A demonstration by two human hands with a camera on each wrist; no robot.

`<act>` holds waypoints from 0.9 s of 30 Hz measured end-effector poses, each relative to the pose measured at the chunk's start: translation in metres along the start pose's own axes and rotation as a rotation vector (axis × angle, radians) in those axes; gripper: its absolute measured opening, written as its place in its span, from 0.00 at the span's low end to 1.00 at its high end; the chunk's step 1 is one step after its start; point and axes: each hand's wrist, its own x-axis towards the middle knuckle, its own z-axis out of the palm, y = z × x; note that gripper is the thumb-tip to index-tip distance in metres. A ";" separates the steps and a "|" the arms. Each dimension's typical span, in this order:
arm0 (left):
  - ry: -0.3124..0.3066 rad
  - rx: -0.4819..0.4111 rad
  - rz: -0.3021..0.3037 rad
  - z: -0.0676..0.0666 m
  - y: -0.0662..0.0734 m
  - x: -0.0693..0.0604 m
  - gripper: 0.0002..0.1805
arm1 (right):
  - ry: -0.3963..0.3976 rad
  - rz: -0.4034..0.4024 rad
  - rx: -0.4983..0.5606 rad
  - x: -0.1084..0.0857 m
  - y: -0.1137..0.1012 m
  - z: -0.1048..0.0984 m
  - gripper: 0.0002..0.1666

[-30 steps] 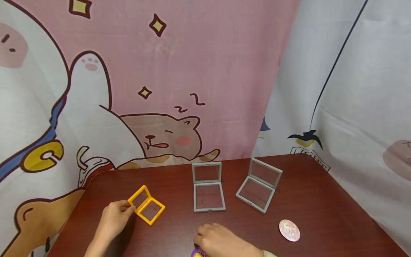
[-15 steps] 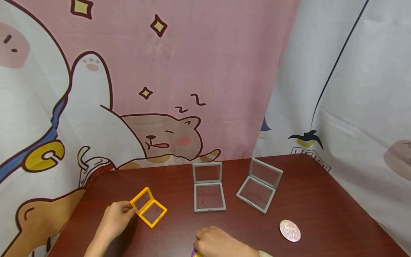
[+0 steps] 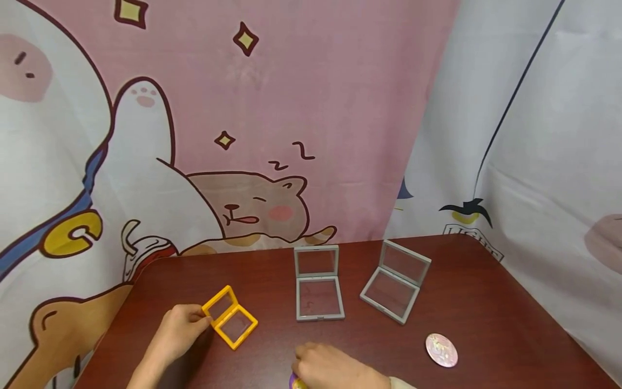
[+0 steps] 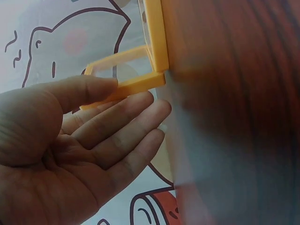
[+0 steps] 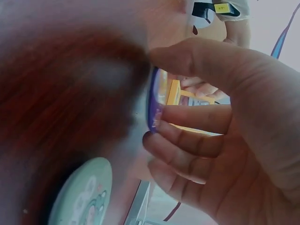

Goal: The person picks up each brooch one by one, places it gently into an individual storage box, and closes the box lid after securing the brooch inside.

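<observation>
My left hand (image 3: pixel 181 330) pinches the raised lid of a small yellow display frame (image 3: pixel 235 326) between thumb and forefinger. The frame stands open on the table with clear film in both halves. In the left wrist view, the thumb lies along the yellow lid (image 4: pixel 140 83) and the other fingers extend below it. Near the table's front, my right hand (image 3: pixel 335 368) grips a round purple badge (image 3: pixel 297 382), mostly hidden in the head view. In the right wrist view, the purple badge (image 5: pixel 154 101) is on edge, thumb above and fingertips at its side.
Two grey display frames stand open further back, one in the middle (image 3: pixel 320 319) and one angled at right (image 3: pixel 389 294). A pink shiny round badge (image 3: pixel 441 350) lies at right. The right wrist view shows a green round badge (image 5: pixel 86 194). A printed curtain (image 3: pixel 340 108) hangs behind the table (image 3: pixel 495 302).
My left hand has brought the yellow frame slightly right and nearer. The purple badge shows less beside my right hand. The whole head view has shifted a little.
</observation>
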 end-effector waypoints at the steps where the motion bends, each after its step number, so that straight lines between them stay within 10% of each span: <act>1: -0.002 -0.004 0.001 0.000 0.000 0.000 0.02 | 0.007 0.003 0.002 0.001 0.000 -0.001 0.07; 27: -0.066 -0.042 -0.033 0.002 0.008 -0.007 0.02 | 0.224 0.155 0.280 0.042 0.008 -0.014 0.26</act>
